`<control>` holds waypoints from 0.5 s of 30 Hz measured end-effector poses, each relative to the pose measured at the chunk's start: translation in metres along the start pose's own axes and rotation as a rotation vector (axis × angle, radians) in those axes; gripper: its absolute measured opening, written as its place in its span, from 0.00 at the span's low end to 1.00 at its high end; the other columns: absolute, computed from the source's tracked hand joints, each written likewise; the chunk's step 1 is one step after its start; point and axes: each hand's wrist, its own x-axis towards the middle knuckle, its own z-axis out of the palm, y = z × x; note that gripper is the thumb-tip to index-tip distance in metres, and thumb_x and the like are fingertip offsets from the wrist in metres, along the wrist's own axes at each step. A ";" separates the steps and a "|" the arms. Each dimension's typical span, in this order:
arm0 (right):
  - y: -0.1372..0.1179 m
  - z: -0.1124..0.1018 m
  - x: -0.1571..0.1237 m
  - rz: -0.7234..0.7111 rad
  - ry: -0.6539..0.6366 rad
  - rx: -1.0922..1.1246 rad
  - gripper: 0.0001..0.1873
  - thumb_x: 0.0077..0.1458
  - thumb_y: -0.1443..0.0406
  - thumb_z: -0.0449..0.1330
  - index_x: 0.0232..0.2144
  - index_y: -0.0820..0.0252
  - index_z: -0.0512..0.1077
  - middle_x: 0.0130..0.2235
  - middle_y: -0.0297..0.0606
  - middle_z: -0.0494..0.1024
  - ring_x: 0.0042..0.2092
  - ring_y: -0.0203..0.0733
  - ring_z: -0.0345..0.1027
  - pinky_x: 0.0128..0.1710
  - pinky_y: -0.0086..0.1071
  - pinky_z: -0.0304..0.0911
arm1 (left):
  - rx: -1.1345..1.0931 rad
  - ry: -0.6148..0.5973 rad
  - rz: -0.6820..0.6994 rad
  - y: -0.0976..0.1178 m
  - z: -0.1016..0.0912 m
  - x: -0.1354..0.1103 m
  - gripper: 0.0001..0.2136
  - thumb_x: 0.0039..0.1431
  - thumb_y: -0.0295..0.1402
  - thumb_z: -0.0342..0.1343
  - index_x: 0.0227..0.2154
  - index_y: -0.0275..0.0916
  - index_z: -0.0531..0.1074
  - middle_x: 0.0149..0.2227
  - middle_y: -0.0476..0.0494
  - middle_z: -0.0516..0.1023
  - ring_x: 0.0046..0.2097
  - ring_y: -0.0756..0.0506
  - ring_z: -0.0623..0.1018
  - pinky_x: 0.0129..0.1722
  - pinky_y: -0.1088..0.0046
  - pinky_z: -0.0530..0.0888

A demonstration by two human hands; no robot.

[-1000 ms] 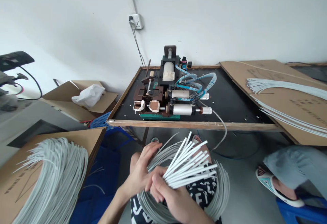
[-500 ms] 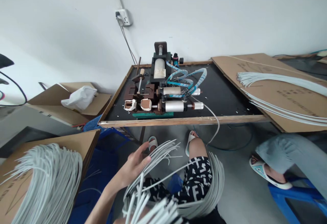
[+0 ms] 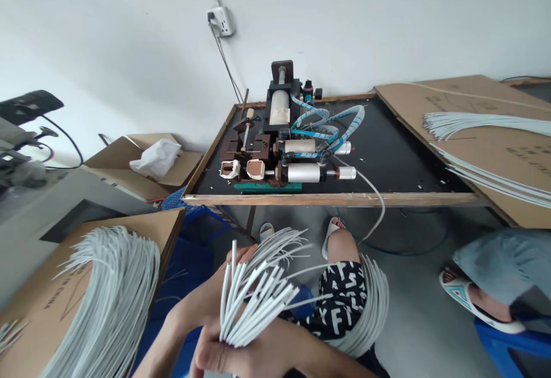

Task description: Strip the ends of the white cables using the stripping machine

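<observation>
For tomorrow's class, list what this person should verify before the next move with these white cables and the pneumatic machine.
1. Cable ends in the right hand lined up: not ok, they fan out unevenly.
2. Left hand against the cables: ok.
3. Plug in the wall socket: ok.
4. Blue-wrapped air hoses joined to the pneumatic machine: ok, as far as visible.
5. Air pressure on: cannot tell.
6. Black table top free of white scraps: not ok.
</observation>
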 end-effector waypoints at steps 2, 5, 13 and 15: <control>-0.002 -0.002 -0.001 0.019 0.023 -0.026 0.30 0.66 0.44 0.44 0.22 0.55 0.65 0.23 0.28 0.62 0.26 0.33 0.54 0.29 0.27 0.60 | -0.029 -0.006 -0.040 -0.006 -0.002 -0.003 0.34 0.58 0.44 0.64 0.68 0.47 0.65 0.68 0.41 0.68 0.67 0.27 0.67 0.68 0.47 0.62; -0.006 -0.007 -0.003 0.006 0.068 -0.124 0.31 0.68 0.46 0.44 0.22 0.57 0.68 0.21 0.28 0.63 0.25 0.33 0.55 0.26 0.27 0.56 | -0.210 0.035 -0.095 -0.016 -0.011 -0.018 0.43 0.56 0.44 0.67 0.72 0.48 0.56 0.71 0.41 0.63 0.68 0.29 0.67 0.67 0.48 0.64; -0.005 -0.012 0.004 -0.107 -0.171 -0.160 0.39 0.62 0.36 0.34 0.19 0.55 0.66 0.21 0.33 0.73 0.22 0.30 0.59 0.21 0.25 0.57 | -0.474 -0.085 -0.058 -0.024 -0.014 -0.026 0.44 0.49 0.54 0.70 0.68 0.52 0.62 0.70 0.41 0.63 0.67 0.30 0.68 0.62 0.46 0.69; -0.006 -0.012 0.004 -0.103 -0.191 -0.178 0.40 0.61 0.36 0.33 0.20 0.56 0.66 0.21 0.34 0.74 0.20 0.29 0.58 0.18 0.24 0.55 | -0.446 -0.074 -0.061 -0.023 -0.011 -0.023 0.44 0.51 0.53 0.69 0.69 0.50 0.60 0.70 0.41 0.63 0.68 0.30 0.67 0.63 0.48 0.67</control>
